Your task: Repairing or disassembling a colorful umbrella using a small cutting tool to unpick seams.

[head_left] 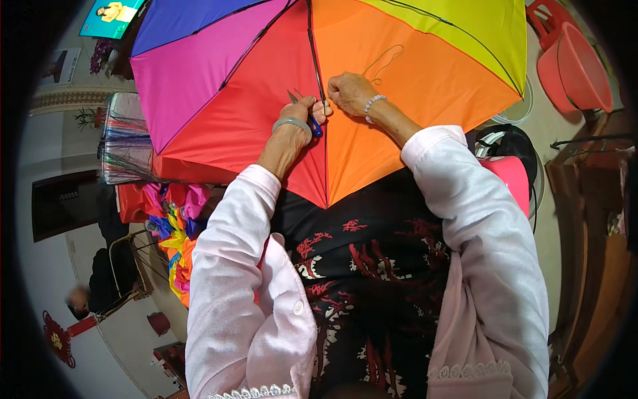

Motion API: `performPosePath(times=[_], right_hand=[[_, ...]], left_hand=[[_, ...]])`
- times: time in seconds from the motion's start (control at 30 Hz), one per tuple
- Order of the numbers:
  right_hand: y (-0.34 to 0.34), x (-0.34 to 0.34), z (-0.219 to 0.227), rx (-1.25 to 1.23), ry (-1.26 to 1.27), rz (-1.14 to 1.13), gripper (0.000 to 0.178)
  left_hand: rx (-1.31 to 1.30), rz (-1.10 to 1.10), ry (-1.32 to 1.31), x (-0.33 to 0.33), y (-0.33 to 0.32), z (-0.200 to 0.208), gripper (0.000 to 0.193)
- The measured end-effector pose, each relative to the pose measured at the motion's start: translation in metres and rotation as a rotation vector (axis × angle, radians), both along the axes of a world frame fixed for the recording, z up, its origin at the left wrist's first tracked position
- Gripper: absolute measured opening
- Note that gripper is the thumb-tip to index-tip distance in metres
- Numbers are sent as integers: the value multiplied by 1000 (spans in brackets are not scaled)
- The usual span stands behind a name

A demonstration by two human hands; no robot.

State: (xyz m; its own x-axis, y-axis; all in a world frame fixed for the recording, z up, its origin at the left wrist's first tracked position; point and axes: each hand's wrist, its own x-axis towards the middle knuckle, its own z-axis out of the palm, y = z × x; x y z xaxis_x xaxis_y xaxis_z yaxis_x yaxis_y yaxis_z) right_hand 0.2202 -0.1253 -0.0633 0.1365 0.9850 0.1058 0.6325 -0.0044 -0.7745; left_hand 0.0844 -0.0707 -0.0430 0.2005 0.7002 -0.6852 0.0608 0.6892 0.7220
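A rainbow-coloured umbrella lies spread over my lap, its dark metal ribs facing up. My left hand is closed around small scissors with blue handles, the blades poking out above the fingers. The same hand's fingertips pinch at the rib where red and orange panels meet. Just right of that rib, my right hand is closed in a pinch. A thin looped thread trails from it across the orange panel. Its fingertips are partly hidden, so any needle there cannot be made out.
Left stand a clear-wrapped bundle and a pile of colourful folded fabric. A pink-red basin sits at the far right, near wooden furniture. A bright pink object is beside my right arm. A lit screen shows at the far left.
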Motion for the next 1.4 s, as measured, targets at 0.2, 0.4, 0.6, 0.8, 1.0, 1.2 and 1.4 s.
performPosePath(times=[0.2,0.4,0.6,0.8,1.0,1.2,1.4], right_hand=[[1,-4,0,13,26,-20,11],[1,-2,-1,6,16,-29,12],[0,-2,0,-9,37,-27,13],[0,-6,0,22,40,-36,14],[5,-9,-5,68,50,1,14],[7,-8,-6,131,-71,83,14],[5,-9,-5,115,-113,50,14]], left_hand=[[4,-14,-8,-4,3,-2,14],[19,15,16,0,0,0,13],[-25,-87,-51,-8,11,-10,15],[5,-186,-91,-12,13,-15,16],[43,-258,-112,-10,8,-13,17],[72,-250,-78,-11,5,-8,17],[53,-185,-36,-6,-1,0,14]])
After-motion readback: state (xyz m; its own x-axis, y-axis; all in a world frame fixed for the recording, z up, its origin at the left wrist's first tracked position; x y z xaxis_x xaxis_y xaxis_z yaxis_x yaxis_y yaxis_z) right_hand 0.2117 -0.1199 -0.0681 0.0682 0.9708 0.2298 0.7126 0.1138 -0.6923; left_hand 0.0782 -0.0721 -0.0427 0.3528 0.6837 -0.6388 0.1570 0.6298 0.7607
